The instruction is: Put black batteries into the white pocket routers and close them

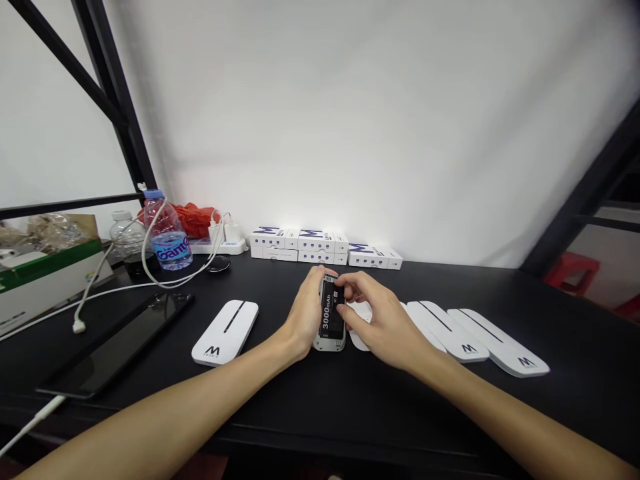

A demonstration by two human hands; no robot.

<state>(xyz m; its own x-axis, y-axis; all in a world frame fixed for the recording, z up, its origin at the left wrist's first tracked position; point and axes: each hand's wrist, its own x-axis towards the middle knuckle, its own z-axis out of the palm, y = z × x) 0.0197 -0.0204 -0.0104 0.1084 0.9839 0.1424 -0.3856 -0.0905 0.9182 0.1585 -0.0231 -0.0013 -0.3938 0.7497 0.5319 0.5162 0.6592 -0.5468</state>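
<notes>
A white-and-grey pocket Wi-Fi device [328, 344] stands tilted up in my left hand [303, 308], its back open toward me. My left fingers wrap round its left side. Inside its bay sits a black battery [328, 317] marked 3000mAh. My right hand [376, 319] is at the battery's right edge, with thumb and index finger bent against it; the other fingers are curled. Behind that hand, a white cover [360, 339] lies partly hidden on the black table [300, 413].
White devices lie at the right [505, 341] and one at the left [225, 332]. Small white boxes [323, 245] are stacked by the wall. On the left are a tablet [120, 343], a water bottle [167, 233], a power strip [225, 247], white cables [145, 285] and a carton [50, 283].
</notes>
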